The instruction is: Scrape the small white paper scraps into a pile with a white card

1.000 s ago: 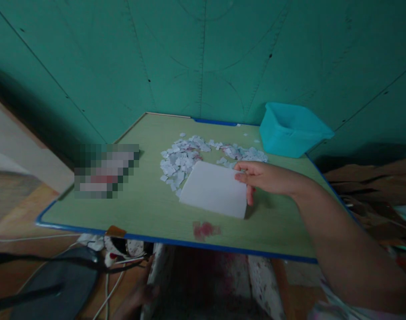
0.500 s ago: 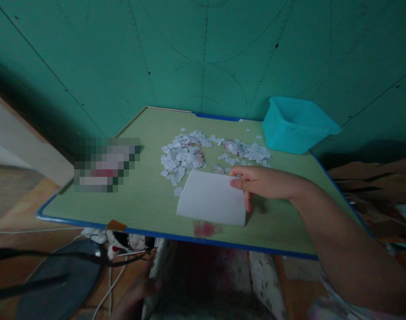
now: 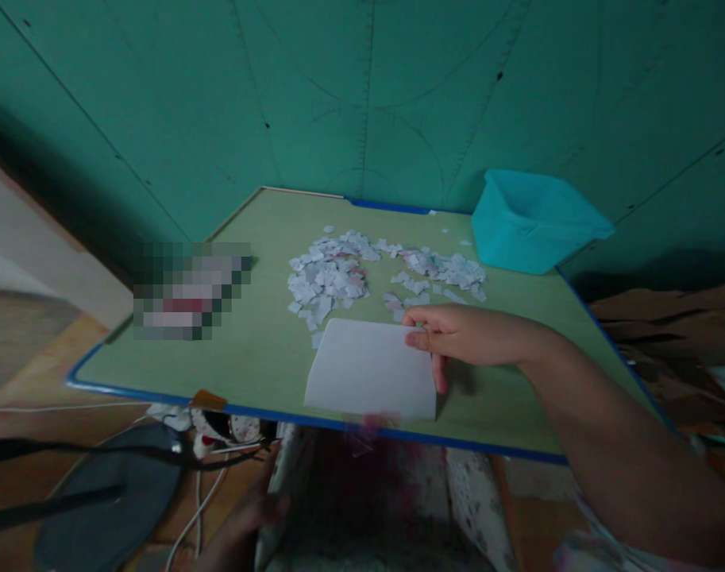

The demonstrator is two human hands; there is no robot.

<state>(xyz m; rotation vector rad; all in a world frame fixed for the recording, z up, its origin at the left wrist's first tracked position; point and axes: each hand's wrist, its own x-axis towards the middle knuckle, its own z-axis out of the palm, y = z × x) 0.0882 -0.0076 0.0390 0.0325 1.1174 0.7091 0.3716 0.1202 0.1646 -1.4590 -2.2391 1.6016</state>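
Observation:
My right hand (image 3: 437,342) pinches a white sheet of paper or card (image 3: 371,369) by its right side, thumb on top. The sheet lies tilted low over the green tabletop (image 3: 177,373), its lower edge close to the blue front rim. Blurred pinkish scraps (image 3: 371,429) show just past that edge at the rim. Beneath is a dark opening with pale speckled sides (image 3: 472,492). My left hand (image 3: 252,512), dim and blurred, is by its left side; its fingers are unclear. Behind the sheet lie two heaps of small paper scraps, a left heap (image 3: 326,274) and a right heap (image 3: 445,268).
A turquoise bin (image 3: 534,226) stands at the back right corner. A pixelated flat object (image 3: 192,294) lies at the left. Cables (image 3: 198,516) and a round grey base (image 3: 112,508) are on the floor at lower left. A green wall (image 3: 314,95) rises behind.
My right hand has drawn the sheet toward the front edge. Pinkish scraps that lay on the tabletop before it now blur over the rim. My left hand stays about where it was.

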